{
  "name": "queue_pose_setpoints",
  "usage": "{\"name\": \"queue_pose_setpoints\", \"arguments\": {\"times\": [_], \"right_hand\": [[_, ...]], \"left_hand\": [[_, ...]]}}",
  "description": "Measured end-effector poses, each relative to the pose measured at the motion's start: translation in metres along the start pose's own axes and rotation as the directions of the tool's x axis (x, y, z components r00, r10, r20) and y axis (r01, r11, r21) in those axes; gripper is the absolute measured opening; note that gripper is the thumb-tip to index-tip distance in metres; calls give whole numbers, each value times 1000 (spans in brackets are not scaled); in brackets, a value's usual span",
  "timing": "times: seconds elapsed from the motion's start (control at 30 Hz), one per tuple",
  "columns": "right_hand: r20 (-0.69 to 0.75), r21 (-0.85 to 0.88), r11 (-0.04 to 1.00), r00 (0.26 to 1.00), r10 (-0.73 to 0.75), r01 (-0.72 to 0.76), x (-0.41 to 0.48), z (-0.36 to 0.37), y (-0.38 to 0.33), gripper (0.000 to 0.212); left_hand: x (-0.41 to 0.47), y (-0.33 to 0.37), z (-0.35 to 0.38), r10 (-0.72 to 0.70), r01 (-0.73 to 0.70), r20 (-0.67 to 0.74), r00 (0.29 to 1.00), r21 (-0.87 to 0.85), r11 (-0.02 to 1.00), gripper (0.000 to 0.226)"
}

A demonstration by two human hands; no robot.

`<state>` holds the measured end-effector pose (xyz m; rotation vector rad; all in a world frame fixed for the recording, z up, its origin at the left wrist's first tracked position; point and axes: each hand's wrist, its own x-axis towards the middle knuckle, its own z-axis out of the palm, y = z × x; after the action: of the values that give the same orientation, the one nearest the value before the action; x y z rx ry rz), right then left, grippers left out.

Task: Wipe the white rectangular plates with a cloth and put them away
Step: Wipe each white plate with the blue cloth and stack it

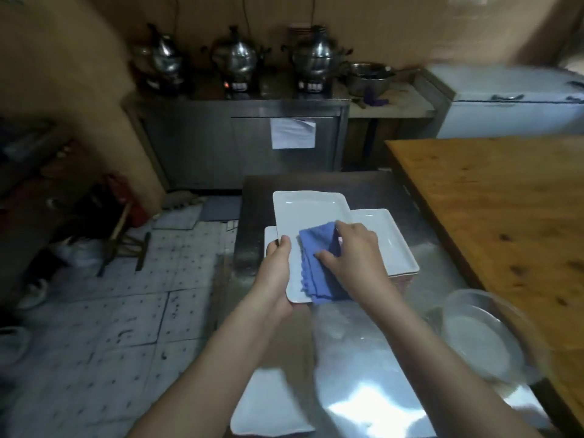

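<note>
My left hand (pixel 278 267) grips the near left edge of a white rectangular plate (pixel 308 208), holding it tilted above the steel counter. My right hand (pixel 354 251) presses a blue cloth (pixel 317 263) flat onto the near half of that plate. Under and to the right of it lies a stack of white rectangular plates (pixel 392 241). The corner of one more plate (pixel 269 238) shows beneath the held plate on the left. Another white rectangular plate (pixel 268 403) lies at the counter's near left edge.
The steel counter (pixel 363 358) runs from me to the far end; a wooden table (pixel 505 200) adjoins it on the right. A clear bowl (pixel 486 333) sits at the right. Across the tiled floor (pixel 126 311) stands a steel cabinet (pixel 240 137) with three pots.
</note>
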<state>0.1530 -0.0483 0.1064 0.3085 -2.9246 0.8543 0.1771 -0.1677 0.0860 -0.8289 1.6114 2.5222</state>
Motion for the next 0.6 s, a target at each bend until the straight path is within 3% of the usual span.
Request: {"name": "queue_pose_setpoints", "arguments": {"times": [0.07,0.17,0.23,0.37,0.5,0.6], "right_hand": [[-38,-147,976,985,-170,163,-5,13,-17,58],[81,-130,893,902,-424,432,-12,28,-44,44],[160,-75,853,851,-501,516,-14,39,-60,46],[198,-7,866,850,-488,499,9,57,-85,53],[234,-284,842,885,-403,459,52,54,-89,52],[205,-354,861,928,-310,366,52,50,-78,54]], "left_hand": [[-5,9,-17,21,-21,-25,999,11,1000,26],[-14,21,-37,26,-27,-69,997,-4,1000,37],[-19,30,-44,9,-10,-100,995,-16,1000,47],[-22,34,-57,68,-62,-135,989,44,997,49],[-25,34,-66,67,-67,-64,996,8,998,39],[-25,36,-69,85,-85,-87,993,-3,996,37]]}}
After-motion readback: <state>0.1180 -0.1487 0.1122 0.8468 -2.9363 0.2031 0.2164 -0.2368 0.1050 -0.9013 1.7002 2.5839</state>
